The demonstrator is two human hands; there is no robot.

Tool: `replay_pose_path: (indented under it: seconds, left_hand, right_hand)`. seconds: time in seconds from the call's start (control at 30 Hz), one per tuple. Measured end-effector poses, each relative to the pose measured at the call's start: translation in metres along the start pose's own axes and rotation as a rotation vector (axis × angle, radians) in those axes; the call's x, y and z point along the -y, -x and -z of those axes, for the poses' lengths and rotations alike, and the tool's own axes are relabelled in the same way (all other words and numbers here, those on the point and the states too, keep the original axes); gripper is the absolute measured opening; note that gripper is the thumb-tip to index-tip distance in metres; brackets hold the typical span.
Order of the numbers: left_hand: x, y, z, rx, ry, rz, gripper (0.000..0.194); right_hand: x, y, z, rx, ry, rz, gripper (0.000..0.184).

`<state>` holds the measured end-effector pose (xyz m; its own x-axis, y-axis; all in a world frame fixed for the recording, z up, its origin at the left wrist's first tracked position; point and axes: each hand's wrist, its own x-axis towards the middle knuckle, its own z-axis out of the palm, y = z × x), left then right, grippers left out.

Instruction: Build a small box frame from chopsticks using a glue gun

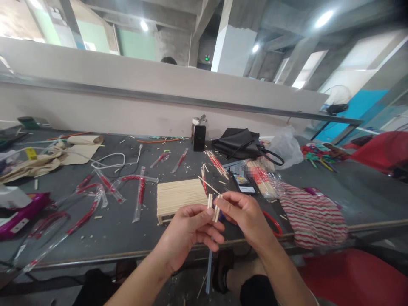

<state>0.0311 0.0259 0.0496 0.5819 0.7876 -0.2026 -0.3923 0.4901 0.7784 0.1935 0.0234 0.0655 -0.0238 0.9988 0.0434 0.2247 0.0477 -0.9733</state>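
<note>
My left hand [188,229] and my right hand [244,214] meet in front of me, just over the near edge of the grey worktable [127,238]. Both are closed in a pinch on a few short wooden sticks [214,207] held upright between the fingertips. A long thin stick [208,185] slants up to the left from my right fingers. Just beyond my hands a flat stack of wooden sticks [180,196] lies on the table.
Clear plastic sleeves with red strips [95,199] lie scattered on the left. A striped red-and-white bag [310,216] sits right, a bundle of sticks in plastic [263,178] and a phone [242,182] behind it. A black bag [244,144] and a small dark box [199,137] stand farther back.
</note>
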Motion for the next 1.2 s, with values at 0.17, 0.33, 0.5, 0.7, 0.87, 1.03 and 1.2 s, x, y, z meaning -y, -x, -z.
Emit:
replay_pose_path:
  seconds: [0.17,0.33,0.5,0.7,0.87,1.03,1.2]
  left_hand:
    - [-0.0016,0.0026,-0.0007,0.036,-0.005,0.011,0.023]
    - [-0.0013,0.0021,0.0011,0.044,-0.003,-0.018,0.021]
    - [0.0001,0.0038,0.0011,0.086,-0.021,0.024,0.023]
    - [0.0004,0.0021,-0.0014,0.133,0.032,0.037,0.024]
    - [0.0002,0.0017,-0.0011,0.143,0.036,0.040,0.024]
    - [-0.0017,0.0031,-0.0014,0.142,0.031,0.056,0.021]
    - [-0.0011,0.0029,-0.0018,0.127,0.025,0.050,0.021]
  right_hand:
    - [0.0016,0.0010,-0.0026,0.037,-0.021,0.005,0.029]
    - [0.0000,-0.0002,-0.0023,0.047,-0.016,-0.005,0.029]
    - [-0.0009,-0.0004,-0.0008,0.095,-0.055,-0.047,0.031]
    - [-0.0009,-0.0001,0.0003,0.106,-0.146,-0.081,0.030]
    - [-0.0037,-0.0002,0.0015,0.101,-0.152,-0.065,0.027]
    - [-0.0054,-0.0003,0.0026,0.130,-0.170,-0.064,0.029]
    - [-0.0042,-0.0005,0.0024,0.114,-0.152,-0.059,0.030]
